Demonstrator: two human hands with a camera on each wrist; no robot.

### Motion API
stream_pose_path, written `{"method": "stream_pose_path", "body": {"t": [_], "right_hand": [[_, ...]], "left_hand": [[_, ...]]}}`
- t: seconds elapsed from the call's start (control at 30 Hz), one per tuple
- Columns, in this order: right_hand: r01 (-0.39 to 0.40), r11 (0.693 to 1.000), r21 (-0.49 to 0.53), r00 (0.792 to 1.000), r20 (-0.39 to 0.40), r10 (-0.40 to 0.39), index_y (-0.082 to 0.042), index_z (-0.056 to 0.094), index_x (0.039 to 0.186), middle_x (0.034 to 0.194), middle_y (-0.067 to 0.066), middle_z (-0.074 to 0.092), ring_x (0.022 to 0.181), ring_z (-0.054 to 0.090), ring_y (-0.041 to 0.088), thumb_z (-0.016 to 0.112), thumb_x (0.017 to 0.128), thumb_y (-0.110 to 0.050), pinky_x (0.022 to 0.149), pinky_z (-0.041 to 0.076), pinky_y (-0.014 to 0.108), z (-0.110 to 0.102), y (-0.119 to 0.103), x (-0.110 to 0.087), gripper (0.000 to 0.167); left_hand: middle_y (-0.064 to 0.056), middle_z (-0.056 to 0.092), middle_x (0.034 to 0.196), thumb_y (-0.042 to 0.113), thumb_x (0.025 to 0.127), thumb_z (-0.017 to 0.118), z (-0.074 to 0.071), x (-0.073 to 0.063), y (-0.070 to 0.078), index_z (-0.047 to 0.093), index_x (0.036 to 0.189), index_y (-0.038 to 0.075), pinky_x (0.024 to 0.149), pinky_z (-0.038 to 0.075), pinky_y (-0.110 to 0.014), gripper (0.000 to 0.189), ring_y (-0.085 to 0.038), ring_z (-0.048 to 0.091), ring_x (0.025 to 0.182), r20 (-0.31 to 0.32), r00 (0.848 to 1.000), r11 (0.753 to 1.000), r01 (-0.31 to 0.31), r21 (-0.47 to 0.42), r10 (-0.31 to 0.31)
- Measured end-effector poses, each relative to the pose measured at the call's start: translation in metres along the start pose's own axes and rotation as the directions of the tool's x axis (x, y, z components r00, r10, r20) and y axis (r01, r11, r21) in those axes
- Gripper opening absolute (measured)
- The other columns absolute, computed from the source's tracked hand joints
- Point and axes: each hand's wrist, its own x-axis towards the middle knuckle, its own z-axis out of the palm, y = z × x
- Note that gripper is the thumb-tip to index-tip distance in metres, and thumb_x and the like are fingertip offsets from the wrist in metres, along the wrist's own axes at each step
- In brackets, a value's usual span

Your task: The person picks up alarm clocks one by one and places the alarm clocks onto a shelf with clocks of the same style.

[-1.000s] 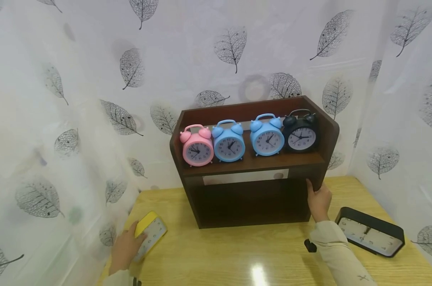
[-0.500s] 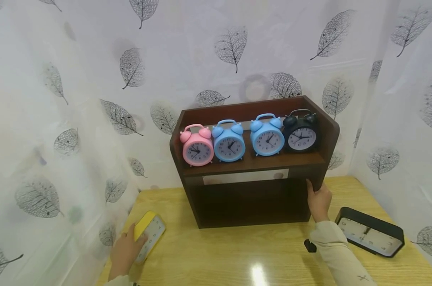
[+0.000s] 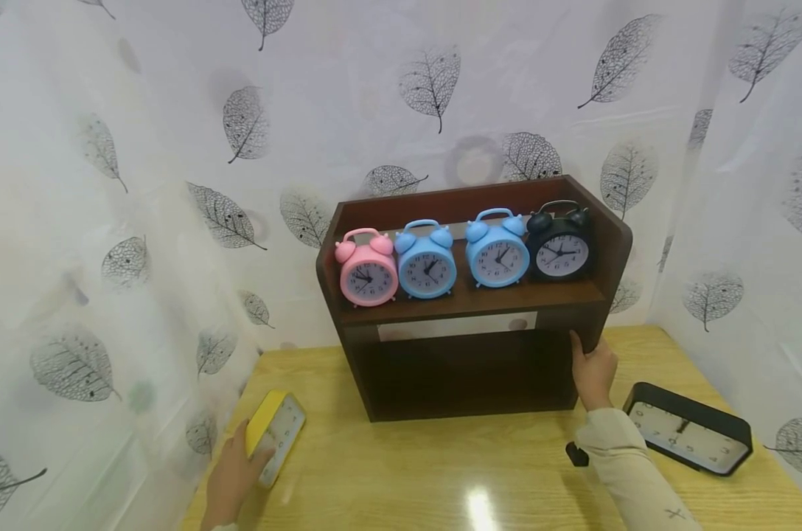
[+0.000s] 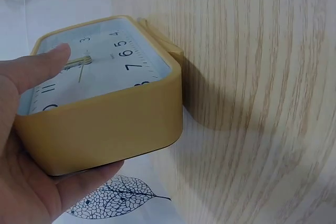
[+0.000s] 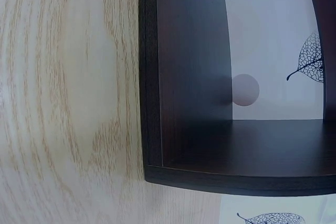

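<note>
The left hand (image 3: 231,472) reaches forward at the near left of the table (image 3: 401,472), thumb bent over the face of the clock (image 3: 278,439), fingers behind, gripping its near part. The yellow clock extends beyond the fingertips, far and right. The right hand (image 3: 595,372) reaches forward, gripping the right side panel of the shelf (image 3: 470,372), thumb inside.

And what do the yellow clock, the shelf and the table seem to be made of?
Yellow clock: probably plastic; its rounded case looks smooth and satin.
Shelf: perhaps wood or laminated board, dark brown, low sheen; flat, straight-edged panels suggest it.
Table: wood or wood-look laminate; grain lines show, and a bright reflection suggests gloss.
</note>
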Motion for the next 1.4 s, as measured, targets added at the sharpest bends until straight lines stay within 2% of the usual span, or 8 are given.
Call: {"method": "stream_pose_path", "body": {"t": [0.37,0.5,0.6,0.73,0.97,1.17,1.27,1.4], "right_hand": [[-0.01,1.0,0.008,1.0,0.006,0.009,0.007,0.054,0.074,0.072,0.033,0.06,0.064,0.056,0.047,0.061,0.09,-0.019,0.058,0.038,0.052,0.0,-0.002,0.0,0.031],[-0.004,1.0,0.017,1.0,0.007,0.004,0.007,0.054,0.076,0.073,0.034,0.06,0.066,0.057,0.048,0.061,0.09,-0.018,0.06,0.038,0.054,0.0,-0.002,0.0,0.03],[-0.001,1.0,0.011,1.0,0.013,0.001,0.007,0.054,0.077,0.074,0.034,0.06,0.066,0.057,0.048,0.061,0.09,-0.018,0.06,0.039,0.054,0.001,-0.001,0.0,0.029],[0.001,1.0,0.01,1.0,0.013,-0.001,0.007,0.054,0.077,0.073,0.034,0.06,0.065,0.057,0.048,0.061,0.09,-0.019,0.059,0.039,0.054,0.001,-0.001,0.0,0.03],[-0.003,1.0,0.017,1.0,-0.002,0.003,0.007,0.054,0.077,0.074,0.035,0.06,0.067,0.057,0.05,0.062,0.089,-0.019,0.061,0.039,0.056,0.002,0.001,0.0,0.03],[-0.003,1.0,0.015,1.0,0.004,0.003,0.008,0.055,0.078,0.076,0.035,0.061,0.068,0.057,0.05,0.062,0.089,-0.018,0.061,0.039,0.057,0.001,0.0,-0.001,0.03],[-0.018,1.0,0.011,1.0,0.01,0.018,0.008,0.055,0.079,0.077,0.035,0.061,0.069,0.057,0.05,0.061,0.09,-0.019,0.062,0.039,0.057,0.0,-0.001,0.0,0.03],[-0.039,0.999,0.005,0.999,0.018,0.039,0.009,0.055,0.079,0.079,0.035,0.061,0.071,0.057,0.05,0.061,0.09,-0.019,0.063,0.039,0.056,-0.001,-0.004,0.0,0.031]], "left_hand": [[-0.039,0.033,0.137,0.028,0.087,0.062,0.01,-0.007,0.003,0.013,0.146,-0.004,0.096,0.036,-0.064,0.084,-0.054,0.038,0.122,-0.06,0.997,0.991,0.039,-0.127,-0.046],[-0.039,0.032,0.138,0.021,0.085,0.064,0.016,-0.011,0.004,0.008,0.148,-0.002,0.097,0.034,-0.064,0.088,-0.055,0.036,0.123,-0.143,0.988,0.982,0.023,-0.187,-0.051],[-0.04,0.033,0.136,0.015,0.081,0.067,0.021,-0.013,0.004,0.0,0.149,0.0,0.099,0.031,-0.064,0.097,-0.056,0.036,0.122,-0.213,0.974,0.961,0.015,-0.277,-0.077],[-0.043,0.037,0.132,0.015,0.078,0.072,0.028,-0.017,0.002,-0.01,0.148,0.004,0.099,0.03,-0.065,0.109,-0.059,0.038,0.118,-0.242,0.957,0.918,0.057,-0.393,-0.163],[-0.046,0.035,0.132,0.024,0.075,0.077,0.038,-0.023,-0.001,-0.014,0.149,0.02,0.097,0.03,-0.066,0.118,-0.059,0.04,0.116,-0.181,0.942,0.832,0.148,-0.535,-0.284],[-0.043,0.023,0.141,0.025,0.074,0.078,0.047,-0.024,-0.003,-0.011,0.15,0.018,0.102,0.023,-0.067,0.117,-0.058,0.03,0.125,-0.146,0.928,0.747,0.175,-0.641,-0.342],[-0.033,0.029,0.144,0.02,0.074,0.079,0.053,-0.022,-0.003,-0.001,0.151,0.013,0.104,0.03,-0.055,0.111,-0.045,0.038,0.123,-0.141,0.923,0.673,0.15,-0.724,-0.357],[-0.003,0.05,0.119,0.01,0.072,0.08,0.061,-0.018,-0.002,0.022,0.143,0.003,0.09,0.037,-0.019,0.092,-0.005,0.048,0.097,-0.153,0.913,0.562,0.095,-0.822,-0.378]]}}
